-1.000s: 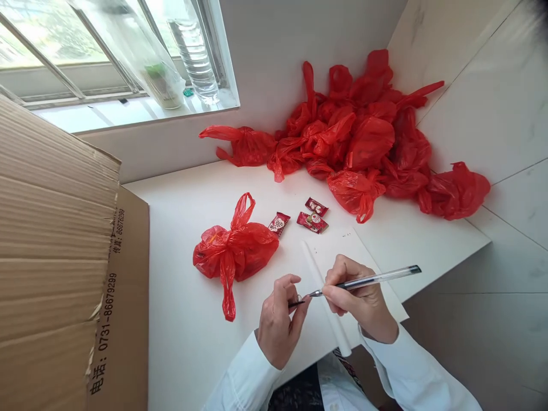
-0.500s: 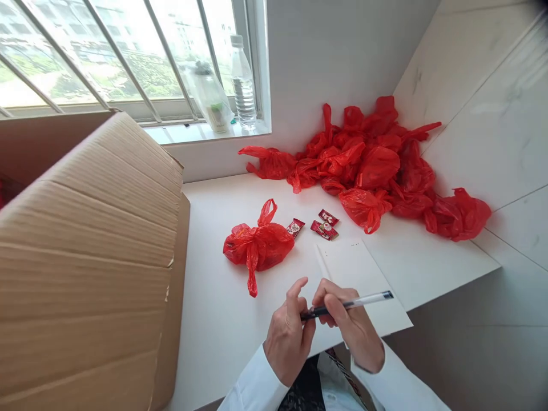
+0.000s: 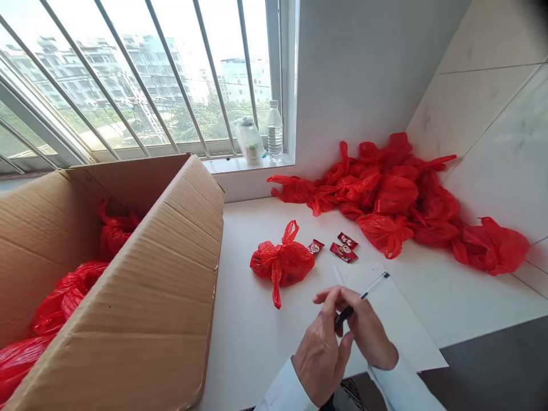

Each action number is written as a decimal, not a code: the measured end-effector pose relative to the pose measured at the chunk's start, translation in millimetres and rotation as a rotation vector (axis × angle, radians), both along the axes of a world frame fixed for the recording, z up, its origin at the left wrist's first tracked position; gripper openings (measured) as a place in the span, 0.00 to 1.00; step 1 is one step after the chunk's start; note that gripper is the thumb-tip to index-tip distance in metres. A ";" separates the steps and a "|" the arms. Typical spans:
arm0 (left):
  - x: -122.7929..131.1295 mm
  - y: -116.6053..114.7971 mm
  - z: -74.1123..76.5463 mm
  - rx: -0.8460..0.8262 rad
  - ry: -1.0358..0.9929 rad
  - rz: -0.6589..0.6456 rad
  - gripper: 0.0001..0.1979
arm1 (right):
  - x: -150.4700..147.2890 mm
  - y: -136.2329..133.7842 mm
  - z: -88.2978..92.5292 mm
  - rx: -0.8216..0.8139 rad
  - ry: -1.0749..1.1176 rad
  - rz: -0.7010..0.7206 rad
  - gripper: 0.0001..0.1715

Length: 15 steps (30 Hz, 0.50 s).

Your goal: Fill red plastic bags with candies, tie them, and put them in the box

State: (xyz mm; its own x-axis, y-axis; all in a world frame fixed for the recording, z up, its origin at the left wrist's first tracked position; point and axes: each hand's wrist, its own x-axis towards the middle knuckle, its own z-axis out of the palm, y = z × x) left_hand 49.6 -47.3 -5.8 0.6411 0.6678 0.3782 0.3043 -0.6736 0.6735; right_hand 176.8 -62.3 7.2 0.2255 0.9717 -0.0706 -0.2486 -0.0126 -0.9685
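A pen (image 3: 373, 285) with a clear barrel and a black part at the near end slants between my hands. My right hand (image 3: 371, 332) is closed around its middle, above the sheet of paper (image 3: 405, 319). My left hand (image 3: 321, 357) meets the black end, its thumb and fingers bent around it; the exact grip is partly hidden. Beyond the hands, a knotted red plastic bag (image 3: 293, 262) sits on the white table (image 3: 244, 354). Three small red packets (image 3: 343, 252) lie just right of this bag, one of them against it.
At the left stands a large open cardboard box (image 3: 149, 319) with red bags (image 3: 71, 297) inside. A heap of tied red bags (image 3: 396, 194) fills the back right corner by the wall. On the windowsill stand a water bottle (image 3: 274, 134) and a bagged cup (image 3: 250, 145).
The view has tilted up and turned left, so the box's inside shows more. My hands have drawn closer together around the pen, which is now steeper.
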 end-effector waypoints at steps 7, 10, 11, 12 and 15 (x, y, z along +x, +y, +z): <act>-23.0 85.2 24.8 0.245 0.065 0.251 0.14 | 163.8 -3.0 -14.9 -0.359 -0.944 -0.521 0.19; -38.3 127.9 11.6 0.247 0.107 0.419 0.17 | 212.1 -18.3 -44.4 -0.592 -1.221 -0.480 0.13; -41.5 138.9 6.7 0.245 0.128 0.450 0.17 | 221.1 -21.9 -54.2 -0.640 -1.278 -0.455 0.13; -43.7 147.7 2.1 0.242 0.150 0.463 0.16 | 227.5 -24.3 -63.3 -0.671 -1.323 -0.425 0.16; -46.4 161.8 -8.8 0.233 0.218 0.426 0.15 | 237.4 -25.4 -83.0 -0.691 -1.451 -0.327 0.20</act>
State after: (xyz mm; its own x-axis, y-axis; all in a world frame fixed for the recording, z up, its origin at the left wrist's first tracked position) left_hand 3.2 114.4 -14.6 0.4117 0.8003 0.4359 0.6998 -0.5841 0.4113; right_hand 414.2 -87.7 -75.7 0.6636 0.7480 -0.0045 0.7303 -0.6491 -0.2130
